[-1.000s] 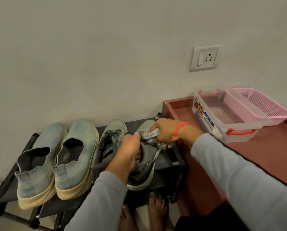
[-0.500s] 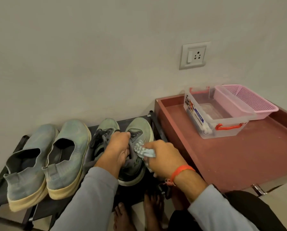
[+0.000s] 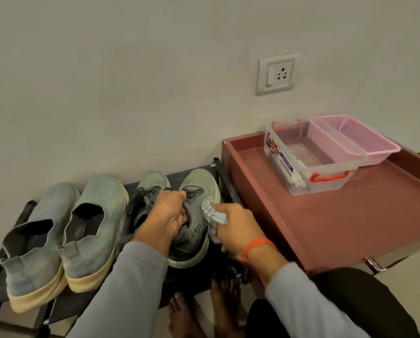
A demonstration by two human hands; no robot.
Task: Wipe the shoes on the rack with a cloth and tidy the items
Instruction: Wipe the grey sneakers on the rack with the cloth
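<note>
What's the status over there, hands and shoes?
Left hand grips the grey sneaker on the rack. Right hand holds the cloth against its side. Nothing in the way.

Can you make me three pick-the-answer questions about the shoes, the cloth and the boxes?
1. Where is the pink basket?
A on the red-brown tray table
B on the shoe rack
C on the floor

2. How many shoes stand on the shoe rack?
A two
B four
C six

3. What does the right hand hold?
A nothing
B a lace
C a cloth

Answers: 1 A, it rests on the tray table beside the clear box. 2 B, two slip-ons, two grey sneakers. 3 C, its fingers grip the cloth against the right sneaker.
</note>
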